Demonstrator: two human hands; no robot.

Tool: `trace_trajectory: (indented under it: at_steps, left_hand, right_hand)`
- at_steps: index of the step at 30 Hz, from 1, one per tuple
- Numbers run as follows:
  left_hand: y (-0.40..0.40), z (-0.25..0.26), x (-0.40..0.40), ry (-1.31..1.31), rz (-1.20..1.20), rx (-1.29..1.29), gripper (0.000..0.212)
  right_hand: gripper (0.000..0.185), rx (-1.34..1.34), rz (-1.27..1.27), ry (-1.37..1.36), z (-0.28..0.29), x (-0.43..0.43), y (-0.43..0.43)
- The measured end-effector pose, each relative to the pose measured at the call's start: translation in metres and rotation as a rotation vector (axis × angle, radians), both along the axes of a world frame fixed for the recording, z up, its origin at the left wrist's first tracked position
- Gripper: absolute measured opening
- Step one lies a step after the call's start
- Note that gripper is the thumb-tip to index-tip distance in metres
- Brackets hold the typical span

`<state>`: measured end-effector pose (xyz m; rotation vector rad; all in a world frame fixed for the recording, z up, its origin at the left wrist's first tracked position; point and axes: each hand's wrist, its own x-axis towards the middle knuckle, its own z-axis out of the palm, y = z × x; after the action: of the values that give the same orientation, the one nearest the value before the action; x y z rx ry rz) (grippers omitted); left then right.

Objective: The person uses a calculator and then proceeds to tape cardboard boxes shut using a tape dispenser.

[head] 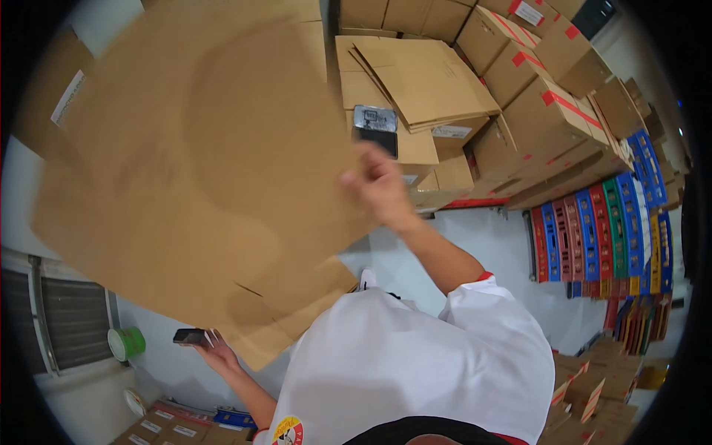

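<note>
A large flat cardboard sheet (267, 161) is lifted at a tilt in front of me, blurred. My right hand (384, 189), blurred as well, has its fingers curled at the sheet's right edge and appears to pinch it. Low on the left, my left hand (219, 353) holds a small black rectangular object (190, 336); its exact kind is unclear. Beneath the raised sheet more flat cardboard (311, 308) shows. Just beyond my right hand, an open ink pad (384, 142) with a metal lid lies on a cardboard box (414, 150).
Flattened cardboard pieces (428, 80) lie on boxes beyond the ink pad. Taped cartons (562, 117) are stacked at the right, near a pile of coloured plastic crates (595, 228). A green bucket (127, 343) stands on the left; labelled cartons (178, 428) sit at lower left.
</note>
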<state>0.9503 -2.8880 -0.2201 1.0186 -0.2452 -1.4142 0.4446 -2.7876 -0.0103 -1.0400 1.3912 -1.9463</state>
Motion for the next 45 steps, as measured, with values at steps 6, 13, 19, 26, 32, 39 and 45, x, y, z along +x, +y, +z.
trace_trajectory:
  at_steps: [6, 13, 19, 26, 32, 39, 45]
  left_hand:
    - [0.005, 0.012, -0.059, -0.032, -0.007, 0.113, 0.047]
    - [0.036, 0.027, -0.145, -0.163, -0.130, 0.072, 0.051]
    - [0.065, 0.030, -0.187, -0.194, -0.134, 0.090, 0.039]
    - [0.093, 0.094, -0.276, -1.139, -0.657, -0.320, 0.025]
    - [0.093, 0.140, -0.355, -1.538, -0.829, -0.868, 0.023]
    - [0.122, 0.137, -0.215, -1.683, -1.399, -0.311, 0.032]
    - [0.273, 0.015, 0.019, -1.287, -2.001, 0.569, 0.026]
  right_hand:
    - [0.034, -0.470, -0.435, -0.430, 0.026, -0.160, 0.025]
    - [0.040, -0.422, -0.787, -0.485, -0.044, -0.320, 0.013]
    - [0.051, 0.022, -1.088, -0.473, -0.133, -0.388, 0.003]
    - [0.031, 0.234, -0.083, 0.079, -0.099, -0.208, 0.013]
    - [0.038, 0.184, 0.742, 0.948, -0.083, -0.079, 0.023]
    - [0.014, 0.152, -0.033, 0.889, -0.102, -0.185, -0.014]
    - [0.015, 0.329, -0.198, 1.164, -0.150, -0.243, -0.024]
